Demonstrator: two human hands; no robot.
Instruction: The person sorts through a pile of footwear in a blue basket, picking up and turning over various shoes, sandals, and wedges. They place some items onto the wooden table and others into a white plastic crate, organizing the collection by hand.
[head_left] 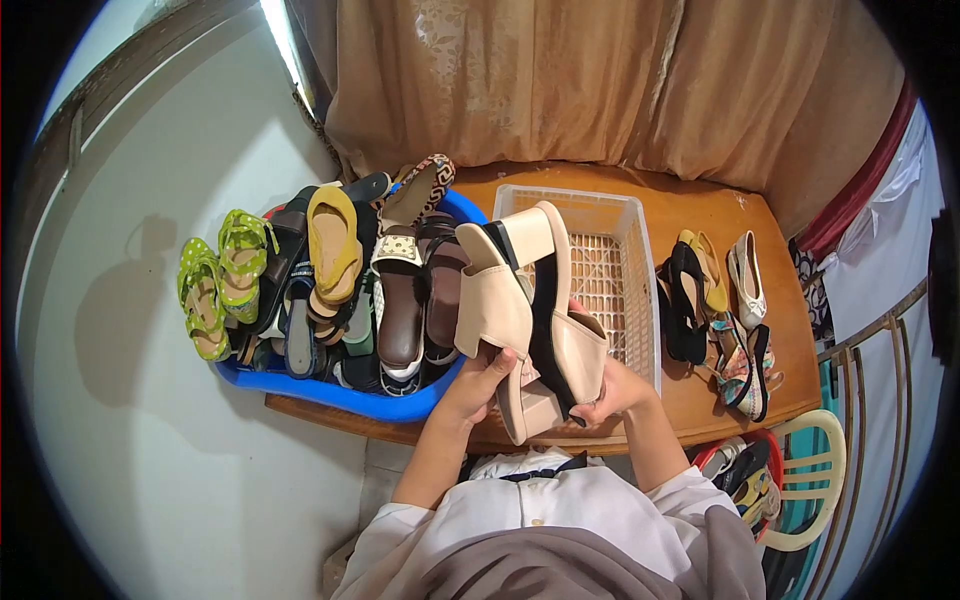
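Note:
A pair of beige block-heeled sandals is held up in front of me, soles and heels partly showing. My left hand (478, 387) is closed on the left beige sandal (490, 308), thumb against its upper. My right hand (610, 393) grips the right beige sandal (580, 350), with its fingers partly hidden behind it. The two sandals are side by side and overlap in view, pointing opposite ways. Behind them stands a clear plastic basket (645, 300) with a lattice bottom, partly covered by the sandals.
To the left, a blue tub (400, 405) is heaped with sandals and slippers, including green polka-dot sandals (240, 262). Several flats, among them a white flat shoe (748, 282), lie on the wooden table (790, 340). A red basket (774, 452) of shoes rests on a cream chair (835, 445).

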